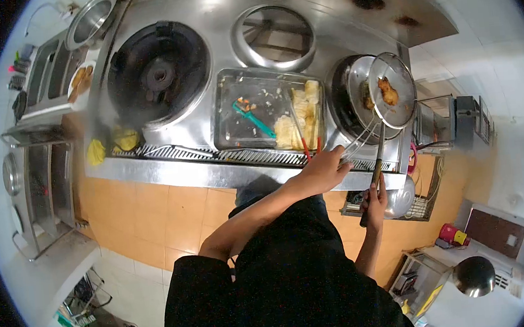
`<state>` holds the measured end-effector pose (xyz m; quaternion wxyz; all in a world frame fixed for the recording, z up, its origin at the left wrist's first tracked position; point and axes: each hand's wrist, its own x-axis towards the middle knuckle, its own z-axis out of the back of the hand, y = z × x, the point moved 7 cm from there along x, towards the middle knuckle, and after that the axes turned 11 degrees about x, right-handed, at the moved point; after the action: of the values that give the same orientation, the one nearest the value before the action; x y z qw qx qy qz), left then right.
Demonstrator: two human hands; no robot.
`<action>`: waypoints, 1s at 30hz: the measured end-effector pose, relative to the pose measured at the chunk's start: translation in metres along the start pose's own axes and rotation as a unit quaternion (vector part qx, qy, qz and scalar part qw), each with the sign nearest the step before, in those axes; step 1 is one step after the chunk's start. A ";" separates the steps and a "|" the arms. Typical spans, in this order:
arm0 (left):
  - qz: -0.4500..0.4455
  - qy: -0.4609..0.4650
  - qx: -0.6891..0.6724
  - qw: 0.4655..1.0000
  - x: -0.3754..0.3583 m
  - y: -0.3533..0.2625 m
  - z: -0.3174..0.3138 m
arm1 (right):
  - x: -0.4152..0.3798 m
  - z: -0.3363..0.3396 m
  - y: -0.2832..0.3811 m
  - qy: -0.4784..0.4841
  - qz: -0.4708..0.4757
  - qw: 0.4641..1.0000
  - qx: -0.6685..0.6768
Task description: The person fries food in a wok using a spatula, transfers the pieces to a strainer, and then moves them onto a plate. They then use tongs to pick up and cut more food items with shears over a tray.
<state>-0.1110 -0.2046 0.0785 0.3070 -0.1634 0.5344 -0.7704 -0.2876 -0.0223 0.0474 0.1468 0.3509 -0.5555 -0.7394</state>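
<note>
browned food (388, 92) lay in a strainer (399, 72) over the wok (358, 68), right hand (375, 202) gripped the strainer's handle (377, 169), left hand (322, 174) pinched a thin metal utensil (364, 136), steel tray (231, 127) sat just beside the wok

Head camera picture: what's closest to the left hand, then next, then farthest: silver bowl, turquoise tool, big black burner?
From the left hand:
1. Turquoise tool, in the tray.
2. Big black burner, left of the tray.
3. Silver bowl, at the far upper left.
</note>
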 end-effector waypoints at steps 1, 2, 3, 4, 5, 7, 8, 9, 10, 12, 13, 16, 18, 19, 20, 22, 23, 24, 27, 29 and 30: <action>-0.005 -0.003 -0.004 1.000 -0.001 0.001 0.002 | -0.003 -0.001 0.002 -0.011 -0.014 1.000 -0.005; -0.011 -0.004 -0.009 1.000 -0.002 0.001 0.002 | -0.007 -0.003 0.005 -0.011 -0.017 1.000 -0.012; -0.027 -0.027 0.002 0.999 -0.004 0.001 0.004 | -0.011 -0.007 0.009 -0.011 -0.029 1.000 -0.005; -0.027 -0.028 -0.002 0.999 -0.005 0.003 0.004 | -0.012 -0.010 0.011 -0.011 -0.038 0.999 0.005; -0.024 -0.026 -0.002 0.999 -0.005 0.005 0.004 | -0.012 -0.010 0.011 -0.008 -0.045 0.999 -0.005; -0.024 -0.021 -0.006 0.999 -0.006 0.003 0.010 | -0.013 -0.011 0.011 -0.004 -0.039 0.999 -0.003; -0.029 -0.021 -0.010 0.999 -0.005 0.003 0.012 | -0.013 -0.011 0.010 0.001 -0.039 0.999 0.003; -0.027 -0.015 -0.015 0.999 -0.005 0.003 0.011 | -0.016 -0.017 0.015 0.014 -0.030 0.999 -0.005; -0.023 -0.008 -0.020 1.000 -0.006 0.004 0.010 | -0.020 -0.020 0.018 0.010 -0.028 1.000 -0.007; -0.025 0.000 -0.015 1.000 -0.006 0.006 0.010 | -0.029 -0.028 0.020 -0.012 -0.055 0.998 -0.028; -0.025 0.003 -0.016 1.000 -0.005 0.008 0.010 | -0.032 -0.030 0.019 -0.013 -0.064 0.998 -0.018; -0.021 0.014 -0.038 0.999 -0.003 0.010 0.010 | -0.037 -0.038 0.017 0.003 -0.078 0.997 0.000; -0.019 0.024 -0.055 0.998 -0.002 0.011 0.010 | -0.038 -0.038 0.017 -0.007 -0.083 0.997 -0.001; -0.018 0.026 -0.068 0.997 -0.002 0.011 0.010 | -0.038 -0.038 0.017 -0.005 -0.081 0.997 -0.002; -0.016 0.028 -0.081 0.996 -0.001 0.011 0.011 | -0.038 -0.038 0.017 -0.001 -0.081 0.997 -0.003; 0.000 0.049 -0.085 0.995 0.000 0.012 0.009 | -0.035 -0.034 0.016 -0.007 -0.081 0.997 -0.010; -0.001 0.039 -0.082 0.996 0.001 0.012 0.010 | -0.033 -0.032 0.016 -0.011 -0.078 0.997 -0.017; -0.002 0.028 -0.079 0.996 0.002 0.010 0.010 | -0.031 -0.030 0.016 -0.011 -0.080 0.997 -0.014; 0.019 0.023 -0.065 0.997 0.005 0.009 0.010 | -0.024 -0.020 0.013 -0.005 -0.074 0.997 -0.008; 0.042 0.034 -0.031 0.998 0.007 0.010 0.013 | -0.013 -0.007 0.006 -0.008 -0.065 0.998 -0.007; 0.045 0.031 -0.027 0.998 0.007 0.013 0.011 | -0.008 -0.002 0.007 -0.003 -0.065 0.998 -0.005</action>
<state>-0.1059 -0.2204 0.0703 0.3197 -0.1237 0.5714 -0.7457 -0.2818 -0.0217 0.0565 0.0982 0.3838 -0.5285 -0.7509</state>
